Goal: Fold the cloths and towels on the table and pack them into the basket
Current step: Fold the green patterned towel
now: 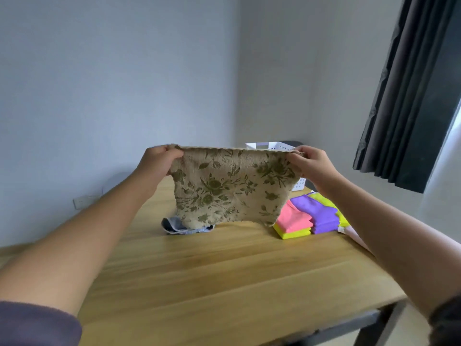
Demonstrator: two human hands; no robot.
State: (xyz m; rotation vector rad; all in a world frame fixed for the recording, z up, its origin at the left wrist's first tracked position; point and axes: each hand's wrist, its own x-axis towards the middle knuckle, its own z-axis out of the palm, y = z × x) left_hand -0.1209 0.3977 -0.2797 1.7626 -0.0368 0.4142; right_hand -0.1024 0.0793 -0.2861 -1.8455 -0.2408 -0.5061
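Left hand (159, 159) is pinching the top corner of the tan floral towel (232, 188) at the 9 o'clock end, fingers curled over the hem. Right hand (311, 162) grips the other top corner at 3 o'clock the same way — so from my screen the towel hangs spread flat between them, top edge pulled fairly straight, olive flower print facing me. Both forearms are stretched out over the wooden table (224, 270).

Towel's held up in the air above the far half of the table. Its bottom edge sags lower at the 7 o'clock corner, right in front of a crumpled grey-blue cloth (174, 226) lying on the wood; can't tell from this view whether the two actually touch.

White basket (272, 146) sits at the far end of the table, about 1 o'clock from the towel's middle, mostly hidden behind it — just the rim and a bit of perforated wall peek out.

At 4 o'clock from the towel there are folded cloths on the table: a pink cloth (295, 218) on top of a lime cloth (294, 234), and a purple cloth (316, 213) just beside it at 3 o'clock, touching.

Dark curtain (409, 96) hangs at 2 o'clock, and a wall socket (82, 202) is at 9 o'clock.
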